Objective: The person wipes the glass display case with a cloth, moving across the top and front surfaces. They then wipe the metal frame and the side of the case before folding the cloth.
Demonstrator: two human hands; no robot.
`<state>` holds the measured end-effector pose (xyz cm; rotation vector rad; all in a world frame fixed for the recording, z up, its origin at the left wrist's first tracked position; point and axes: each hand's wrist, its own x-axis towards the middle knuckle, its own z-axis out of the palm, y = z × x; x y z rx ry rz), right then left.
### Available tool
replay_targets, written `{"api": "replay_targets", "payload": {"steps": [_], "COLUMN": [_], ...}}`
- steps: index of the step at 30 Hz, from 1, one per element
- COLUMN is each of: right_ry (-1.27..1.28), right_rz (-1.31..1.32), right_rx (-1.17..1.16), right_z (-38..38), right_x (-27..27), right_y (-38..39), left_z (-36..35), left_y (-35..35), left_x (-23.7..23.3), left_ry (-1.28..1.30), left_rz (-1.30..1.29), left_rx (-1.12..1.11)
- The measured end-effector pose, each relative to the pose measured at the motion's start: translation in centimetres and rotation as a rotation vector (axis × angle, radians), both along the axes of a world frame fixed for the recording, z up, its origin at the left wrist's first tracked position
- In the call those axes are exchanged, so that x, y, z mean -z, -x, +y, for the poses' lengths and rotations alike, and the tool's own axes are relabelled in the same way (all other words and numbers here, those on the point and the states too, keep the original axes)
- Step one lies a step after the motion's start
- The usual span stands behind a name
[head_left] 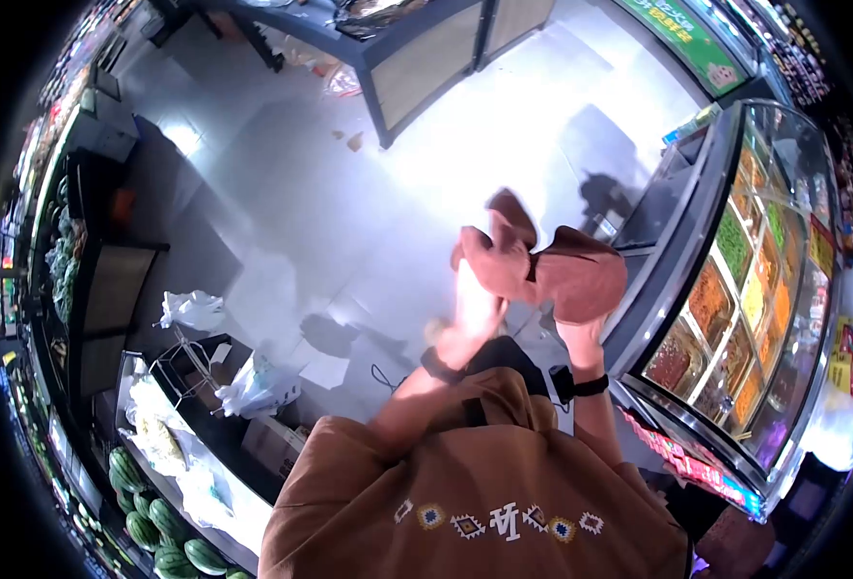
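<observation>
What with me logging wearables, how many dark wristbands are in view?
2. The left wristband sits below the left hand; the right wristband sits below the right hand, both hands gripping the brown cloth. Others may be hidden.

Single head-worn fisheye view, steeply downward, close above left hand (470, 314) and right hand (581, 330).

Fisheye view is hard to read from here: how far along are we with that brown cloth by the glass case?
Done: the brown cloth is up off the floor, held beside the glass case. In hand: the right hand grips it from below; the left hand, blurred, is against its other side, grip unclear. Left: the cloth is bunched, neither folded nor spread, so most seems ahead.
</observation>
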<state>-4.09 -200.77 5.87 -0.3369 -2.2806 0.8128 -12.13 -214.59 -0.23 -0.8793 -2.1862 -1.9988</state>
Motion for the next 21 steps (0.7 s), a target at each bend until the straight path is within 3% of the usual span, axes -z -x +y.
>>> {"api": "replay_targets", "payload": {"steps": [1, 3, 5, 7, 8, 9, 12, 13, 16, 18, 21], "right_ry": [-0.08, -0.177, -0.109, -0.027, -0.034, -0.041, -0.079, -0.074, 0.004, -0.117, -0.023], "right_rz": [-0.02, -0.083, -0.203, -0.155, -0.149, -0.142, -0.144, -0.221, -0.176, -0.079, -0.171], "right_rx": [-0.038, -0.086, -0.117, -0.26, -0.247, -0.235, -0.239, -0.272, -0.235, -0.22, -0.232], "right_z": [0.1, -0.2, -0.8, -1.8, -1.9, -2.0, -2.0, -1.8, -1.8, -1.0, -0.5], "right_x": [1.6, 4.0, 6.3, 4.0, 6.4, 8.8, 13.7, 15.2, 14.6, 14.7, 16.0], "right_y": [1.2, 3.6, 6.1, 10.4, 12.1, 13.7, 19.7, 21.6, 29.5, 35.1, 43.1], "left_z": [-1.0, -2.9, -5.0, -6.9, -7.5, -7.8, -8.4, -8.2, -7.5, -5.7, -3.8], "left_y": [1.8, 4.8, 7.4, 10.9, 12.9, 14.5, 20.8, 22.7, 29.9, 35.1, 42.2], "left_x": [0.1, -1.1, -0.5, 0.8, 1.6, 2.1, 4.3, 4.4, 5.4, 4.5, 1.7], "left_ry": [0.218, 0.016, 0.096, 0.215, 0.293, 0.151, 0.149, 0.349, 0.46, 0.4, 0.389], "left_rz": [0.106, -0.196, -0.088, 0.052, 0.14, -0.124, -0.086, 0.097, 0.111, -0.026, -0.273], "left_rx": [-0.109, -0.059, -0.138, -0.208, -0.232, -0.191, -0.296, -0.412, -0.376, -0.372, -0.285]}}
